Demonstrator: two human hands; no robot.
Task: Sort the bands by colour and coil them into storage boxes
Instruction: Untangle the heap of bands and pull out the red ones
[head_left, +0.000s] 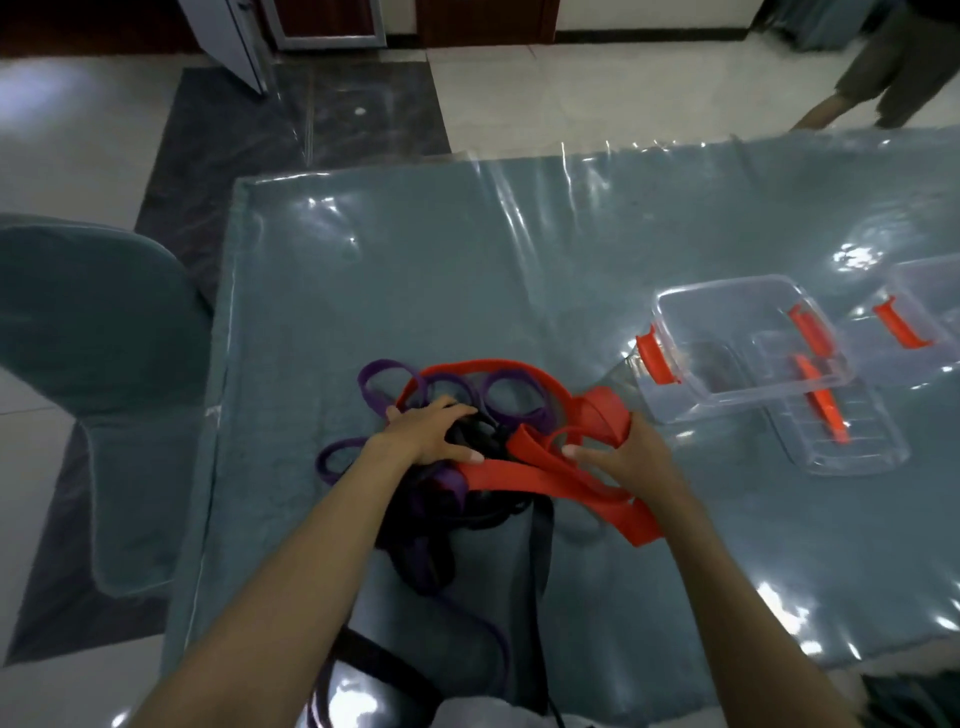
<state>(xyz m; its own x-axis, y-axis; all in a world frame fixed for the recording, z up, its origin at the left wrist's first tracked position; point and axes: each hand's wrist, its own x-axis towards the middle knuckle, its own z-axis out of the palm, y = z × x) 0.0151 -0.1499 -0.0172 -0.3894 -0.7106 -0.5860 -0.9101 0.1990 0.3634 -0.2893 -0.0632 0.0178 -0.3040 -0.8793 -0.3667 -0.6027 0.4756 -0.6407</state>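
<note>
On the surface (467, 249) before me my left hand (434, 428) presses with curled fingers on the black and purple bands (511, 402) while my right hand (623, 460) pinches the red band (524, 480), which I should draw out slowly toward the empty box (737, 338).

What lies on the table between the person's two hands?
In the head view, black bands and a fold of red band lie between the left hand and right hand.

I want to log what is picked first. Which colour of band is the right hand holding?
The wide red elastic band: the right hand has its grip on it, while the purple bands and black bands lie under the left hand.
</note>
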